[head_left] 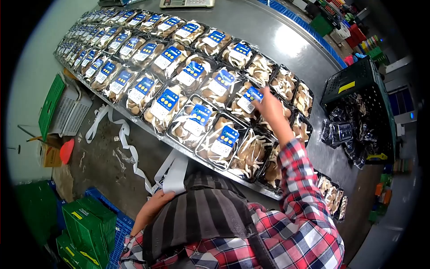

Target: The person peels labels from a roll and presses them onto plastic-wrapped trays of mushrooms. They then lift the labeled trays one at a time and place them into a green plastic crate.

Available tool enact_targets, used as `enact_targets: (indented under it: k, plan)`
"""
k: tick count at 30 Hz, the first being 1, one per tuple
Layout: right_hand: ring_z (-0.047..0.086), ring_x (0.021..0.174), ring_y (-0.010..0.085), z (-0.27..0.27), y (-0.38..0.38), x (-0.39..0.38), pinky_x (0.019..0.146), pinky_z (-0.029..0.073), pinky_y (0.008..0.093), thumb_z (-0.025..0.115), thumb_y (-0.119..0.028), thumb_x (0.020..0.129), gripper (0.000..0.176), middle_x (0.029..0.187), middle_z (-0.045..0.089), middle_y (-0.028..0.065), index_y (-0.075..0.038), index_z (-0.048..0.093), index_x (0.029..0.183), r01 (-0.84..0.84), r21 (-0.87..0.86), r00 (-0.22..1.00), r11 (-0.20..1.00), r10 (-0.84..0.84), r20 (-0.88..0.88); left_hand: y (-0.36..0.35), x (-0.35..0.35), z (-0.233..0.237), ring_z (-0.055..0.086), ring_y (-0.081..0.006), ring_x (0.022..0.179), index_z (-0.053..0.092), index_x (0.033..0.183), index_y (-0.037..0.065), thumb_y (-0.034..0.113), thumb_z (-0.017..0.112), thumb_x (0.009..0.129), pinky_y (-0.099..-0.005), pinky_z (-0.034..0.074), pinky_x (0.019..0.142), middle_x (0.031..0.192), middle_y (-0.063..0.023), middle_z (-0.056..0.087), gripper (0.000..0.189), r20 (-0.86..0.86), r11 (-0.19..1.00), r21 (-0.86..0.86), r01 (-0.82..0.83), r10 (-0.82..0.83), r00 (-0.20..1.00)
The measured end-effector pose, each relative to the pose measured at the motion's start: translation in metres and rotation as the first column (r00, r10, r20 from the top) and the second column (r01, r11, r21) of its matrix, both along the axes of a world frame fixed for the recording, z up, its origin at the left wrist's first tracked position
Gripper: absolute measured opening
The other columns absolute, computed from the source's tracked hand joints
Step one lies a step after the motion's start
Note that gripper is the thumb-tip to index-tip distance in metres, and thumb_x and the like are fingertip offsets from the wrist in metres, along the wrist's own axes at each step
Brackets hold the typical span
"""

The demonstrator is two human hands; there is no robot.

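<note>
My right hand (271,108) reaches over the packs, its thumb and fingertips at the edge of a blue-and-white label (250,99). That label lies against the film of a mushroom pack (237,107). Low at the left, my left hand (157,202) grips a white label strip (175,175); part of this hand is hidden by the striped cap. Close to my right hand, a labelled pack (218,85) sits on the left. A pack without a label (251,153) lies nearer the table's front edge, beside a labelled pack (224,140).
Rows of wrapped packs cover much of the metal table (286,31). A scale (187,3) stands at the far edge. At right, a dark crate (354,80) holds black plastic trays. Loose white strip (130,148) hangs toward the floor; green crates (87,224) are stacked lower left.
</note>
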State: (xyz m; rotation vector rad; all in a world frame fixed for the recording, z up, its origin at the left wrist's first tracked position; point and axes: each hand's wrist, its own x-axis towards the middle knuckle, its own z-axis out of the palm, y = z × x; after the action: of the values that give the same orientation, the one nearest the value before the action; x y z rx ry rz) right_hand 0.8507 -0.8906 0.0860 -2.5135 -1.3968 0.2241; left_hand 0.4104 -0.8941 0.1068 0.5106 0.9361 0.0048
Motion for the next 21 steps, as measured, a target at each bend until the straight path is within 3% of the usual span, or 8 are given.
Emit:
enact_targets:
  k: [1, 4, 8, 10, 15, 18, 19, 21]
  plan:
    - [0.059, 0.075, 0.0333, 0.011, -0.007, -0.021, 0.068, 0.047, 0.0399, 0.069, -0.025, 0.074, 0.039, 0.081, 0.061, 0.0144, -0.004, 0.052, 0.101, -0.184, -0.066, 0.982, 0.981, 0.181, -0.046, 0.002, -0.007, -0.012, 0.056, -0.0156, 0.097, 0.049, 0.12, -0.001, 0.025, 0.052, 0.089, -0.0268, 0.044, 0.087, 0.112, -0.0079, 0.057, 0.04, -0.056, 0.993, 0.045, 0.11, -0.107, 0.993]
    - [0.053, 0.079, 0.029, -0.02, -0.048, -0.086, 0.072, 0.046, 0.0369, 0.064, -0.018, 0.077, 0.016, 0.078, 0.055, 0.0101, -0.004, 0.058, 0.083, -0.509, 0.321, 0.802, 0.798, 0.576, -0.16, 0.008, -0.011, -0.023, 0.055, -0.0118, 0.094, 0.051, 0.119, 0.001, 0.021, 0.056, 0.087, -0.0247, 0.044, 0.084, 0.108, -0.006, 0.057, 0.038, -0.106, 0.98, 0.057, 0.189, -0.182, 0.978]
    - [0.052, 0.078, 0.0277, -0.013, -0.077, -0.132, 0.071, 0.042, 0.0379, 0.059, -0.015, 0.076, 0.012, 0.076, 0.053, 0.0093, -0.004, 0.055, 0.072, -0.624, 0.072, 0.769, 0.778, 0.628, -0.122, 0.012, -0.02, -0.086, 0.049, -0.0073, 0.071, 0.059, 0.102, 0.002, 0.03, 0.053, 0.089, -0.0217, 0.039, 0.063, 0.083, 0.0006, 0.057, 0.031, -0.183, 0.938, 0.287, 0.196, -0.147, 0.972]
    - [0.052, 0.074, 0.0283, 0.005, -0.074, -0.139, 0.067, 0.042, 0.0375, 0.062, -0.015, 0.074, 0.012, 0.071, 0.053, 0.0097, -0.005, 0.055, 0.072, -0.626, 0.132, 0.759, 0.769, 0.639, -0.121, 0.024, -0.012, -0.074, 0.045, -0.0066, 0.064, 0.062, 0.089, 0.002, 0.034, 0.052, 0.088, -0.021, 0.035, 0.058, 0.073, 0.0019, 0.054, 0.033, -0.258, 0.877, 0.414, 0.244, -0.144, 0.955]
    - [0.053, 0.083, 0.0286, 0.034, -0.047, -0.194, 0.071, 0.042, 0.0357, 0.067, -0.013, 0.072, 0.022, 0.084, 0.054, 0.0091, -0.005, 0.055, 0.089, -0.646, 0.478, 0.57, 0.595, 0.793, -0.215, 0.034, 0.021, -0.037, 0.051, -0.0067, 0.062, 0.062, 0.083, -0.003, 0.031, 0.048, 0.091, -0.0228, 0.038, 0.056, 0.071, -0.0017, 0.058, 0.037, -0.03, 0.936, 0.335, -0.109, 0.126, 0.992]
    - [0.051, 0.087, 0.0275, 0.035, -0.031, -0.219, 0.073, 0.039, 0.0347, 0.067, -0.013, 0.069, 0.027, 0.089, 0.052, 0.0088, -0.005, 0.052, 0.091, -0.729, 0.491, 0.436, 0.477, 0.877, -0.203, 0.04, 0.016, -0.032, 0.052, -0.0064, 0.062, 0.063, 0.08, -0.002, 0.025, 0.045, 0.092, -0.0229, 0.039, 0.056, 0.07, -0.003, 0.06, 0.034, -0.137, 0.898, 0.431, 0.092, -0.036, 0.99]
    - [0.051, 0.085, 0.0275, 0.027, -0.027, -0.222, 0.073, 0.039, 0.0348, 0.066, -0.013, 0.069, 0.026, 0.087, 0.051, 0.0088, -0.005, 0.052, 0.09, -0.762, 0.493, 0.375, 0.42, 0.907, -0.193, 0.041, 0.016, -0.024, 0.052, -0.0071, 0.062, 0.062, 0.075, -0.002, 0.02, 0.044, 0.089, -0.0248, 0.04, 0.056, 0.067, -0.0019, 0.06, 0.032, -0.197, 0.645, 0.704, 0.298, -0.226, 0.954]
    - [0.05, 0.081, 0.027, 0.024, -0.023, -0.226, 0.07, 0.039, 0.0347, 0.062, -0.011, 0.069, 0.019, 0.082, 0.05, 0.0086, -0.005, 0.051, 0.084, -0.77, 0.535, 0.31, 0.347, 0.937, -0.162, 0.04, 0.014, -0.016, 0.055, -0.0246, 0.07, 0.059, 0.084, 0.002, 0.019, 0.042, 0.087, -0.0322, 0.041, 0.061, 0.077, -0.016, 0.058, 0.024, -0.232, 0.521, 0.767, 0.374, -0.318, 0.919]
